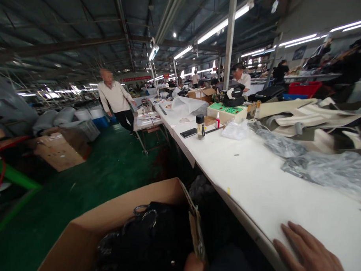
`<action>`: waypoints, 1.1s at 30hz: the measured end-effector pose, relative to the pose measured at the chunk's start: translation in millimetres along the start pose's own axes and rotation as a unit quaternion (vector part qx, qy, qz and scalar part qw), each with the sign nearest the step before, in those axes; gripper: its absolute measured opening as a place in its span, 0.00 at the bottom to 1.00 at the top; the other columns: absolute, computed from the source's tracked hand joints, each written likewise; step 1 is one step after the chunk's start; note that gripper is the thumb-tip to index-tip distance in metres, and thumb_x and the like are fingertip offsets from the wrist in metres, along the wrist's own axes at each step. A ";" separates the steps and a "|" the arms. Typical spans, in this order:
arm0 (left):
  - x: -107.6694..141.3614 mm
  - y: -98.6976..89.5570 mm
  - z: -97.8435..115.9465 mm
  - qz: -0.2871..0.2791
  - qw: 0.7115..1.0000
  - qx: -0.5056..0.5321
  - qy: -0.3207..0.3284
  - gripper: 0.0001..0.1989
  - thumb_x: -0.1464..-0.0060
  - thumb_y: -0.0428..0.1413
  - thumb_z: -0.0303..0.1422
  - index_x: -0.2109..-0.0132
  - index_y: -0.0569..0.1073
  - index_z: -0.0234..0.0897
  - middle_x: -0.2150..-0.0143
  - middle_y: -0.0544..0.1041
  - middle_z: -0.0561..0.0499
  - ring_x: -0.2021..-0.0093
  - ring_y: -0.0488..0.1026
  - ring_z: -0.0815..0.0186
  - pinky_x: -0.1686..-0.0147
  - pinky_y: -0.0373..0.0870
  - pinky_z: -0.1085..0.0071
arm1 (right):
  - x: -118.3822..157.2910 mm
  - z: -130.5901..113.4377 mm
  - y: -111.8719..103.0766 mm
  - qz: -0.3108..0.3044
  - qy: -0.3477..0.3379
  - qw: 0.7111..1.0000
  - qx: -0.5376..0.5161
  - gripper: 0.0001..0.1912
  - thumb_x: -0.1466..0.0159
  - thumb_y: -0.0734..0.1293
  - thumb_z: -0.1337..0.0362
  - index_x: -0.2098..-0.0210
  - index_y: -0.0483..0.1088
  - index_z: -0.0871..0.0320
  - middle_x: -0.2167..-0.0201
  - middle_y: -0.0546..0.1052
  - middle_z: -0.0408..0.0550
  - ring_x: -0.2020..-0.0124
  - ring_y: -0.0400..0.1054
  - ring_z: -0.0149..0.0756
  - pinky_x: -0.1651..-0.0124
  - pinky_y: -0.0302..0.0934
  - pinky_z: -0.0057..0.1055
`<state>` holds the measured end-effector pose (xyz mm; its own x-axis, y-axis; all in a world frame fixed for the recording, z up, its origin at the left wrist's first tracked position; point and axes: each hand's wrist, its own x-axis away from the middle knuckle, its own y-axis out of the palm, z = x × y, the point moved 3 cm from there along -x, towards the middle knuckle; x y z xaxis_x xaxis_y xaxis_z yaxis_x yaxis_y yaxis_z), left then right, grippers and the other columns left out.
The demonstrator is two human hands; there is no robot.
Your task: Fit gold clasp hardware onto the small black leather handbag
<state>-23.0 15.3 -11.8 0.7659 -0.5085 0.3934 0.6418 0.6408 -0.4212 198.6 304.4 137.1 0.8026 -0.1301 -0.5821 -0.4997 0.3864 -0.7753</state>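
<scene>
Brown, open-topped cardboard box (106,220) holding black goods (165,230) beside a long white-topped table (241,169)
Head view: left hand (193,267) touches the box's worn rim, its grip too hidden to tell; right hand (315,257) rests on the table, fingers apart. Even pressure would probably steady the box best.

No lettering can be read; the red banner (137,78) far back is too small and blurred.
</scene>
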 end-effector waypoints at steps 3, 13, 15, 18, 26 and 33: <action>2.4 4.5 3.2 0.014 0.995 0.074 -0.072 0.14 0.39 0.49 0.21 0.55 0.78 0.19 0.58 0.78 0.38 0.55 0.77 0.59 0.61 0.72 0.72 | -12.9 -15.1 -27.5 -0.003 0.066 0.996 -0.052 0.28 0.29 0.54 0.47 0.43 0.69 0.59 0.38 0.64 0.53 0.38 0.58 0.51 0.47 0.61 0.49; 16.0 -0.5 10.0 0.051 0.977 0.166 -0.125 0.13 0.42 0.49 0.19 0.55 0.76 0.17 0.58 0.77 0.37 0.57 0.76 0.58 0.63 0.67 0.73 | -30.2 -21.0 -55.9 -0.069 0.143 0.985 -0.061 0.29 0.29 0.54 0.42 0.41 0.66 0.55 0.36 0.62 0.47 0.36 0.56 0.47 0.43 0.57 0.48; 15.1 0.4 7.6 0.056 0.974 0.182 -0.126 0.13 0.43 0.49 0.19 0.55 0.75 0.19 0.58 0.77 0.39 0.57 0.75 0.60 0.62 0.67 0.73 | -33.5 -21.7 -60.8 -0.071 0.150 0.984 -0.062 0.28 0.29 0.54 0.43 0.42 0.66 0.55 0.37 0.63 0.47 0.36 0.57 0.48 0.44 0.57 0.47; 13.6 -1.1 2.8 0.066 0.968 0.201 -0.135 0.13 0.46 0.51 0.22 0.55 0.75 0.21 0.58 0.77 0.40 0.58 0.75 0.60 0.61 0.67 0.72 | -39.5 -23.7 -67.7 -0.078 0.159 0.982 -0.066 0.28 0.29 0.55 0.43 0.42 0.67 0.56 0.37 0.63 0.48 0.37 0.58 0.50 0.46 0.57 0.48; -0.3 -2.7 6.1 0.073 0.965 0.221 -0.122 0.27 0.63 0.52 0.41 0.58 0.74 0.25 0.59 0.76 0.38 0.59 0.74 0.53 0.61 0.68 0.66 | -41.9 -21.4 -66.9 -0.080 0.175 0.977 -0.091 0.28 0.30 0.56 0.42 0.43 0.68 0.54 0.37 0.63 0.46 0.38 0.58 0.50 0.46 0.57 0.50; -91.9 -37.6 13.2 0.019 0.990 0.088 -0.105 0.33 0.68 0.46 0.52 0.64 0.74 0.29 0.58 0.76 0.34 0.54 0.72 0.45 0.53 0.65 0.59 | -45.6 -27.0 -53.7 0.026 0.088 0.996 0.004 0.27 0.38 0.68 0.50 0.45 0.69 0.59 0.38 0.63 0.49 0.38 0.58 0.43 0.45 0.56 0.39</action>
<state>-118.0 45.4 -21.4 0.7528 -0.3634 0.5489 0.5823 0.7565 -0.2978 180.0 264.9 198.7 0.7063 -0.2677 -0.6554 -0.5353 0.4039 -0.7419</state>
